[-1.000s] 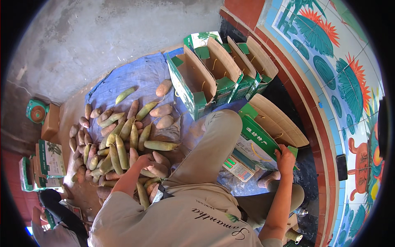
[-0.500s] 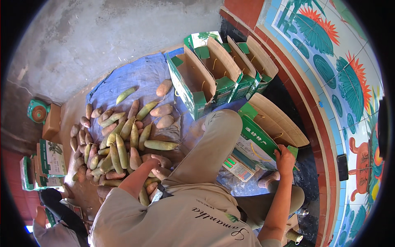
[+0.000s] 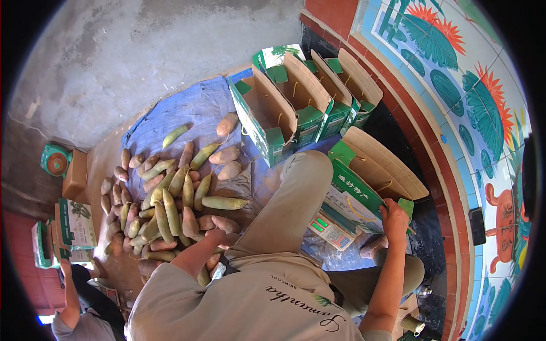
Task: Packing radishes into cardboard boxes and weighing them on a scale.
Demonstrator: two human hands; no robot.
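My left hand (image 3: 215, 236) is down at the near right edge of the heap, beside my bent knee. Its fingers look curled on a reddish sweet potato (image 3: 230, 241), though they are partly hidden. Around it lie more sweet potatoes (image 3: 226, 223) and long green radishes (image 3: 166, 216). My right hand (image 3: 393, 220) grips the near upper edge of an open green-and-white carton (image 3: 357, 196) with a brown inside and a yellow cord handle. The carton stands on a scale (image 3: 332, 230) with a lit green display.
Several open cartons (image 3: 267, 108) stand in a row ahead on a blue tarp (image 3: 187, 105). A tiled wall (image 3: 449, 96) curves along the right. At far left are a green round-faced device (image 3: 56, 159), more cartons (image 3: 77, 223) and another person's arm (image 3: 69, 295).
My left hand has moved slightly nearer to me, onto the sweet potato by my knee. My right hand stays on the carton. At far left, the other person's arm has reached up to the cartons.
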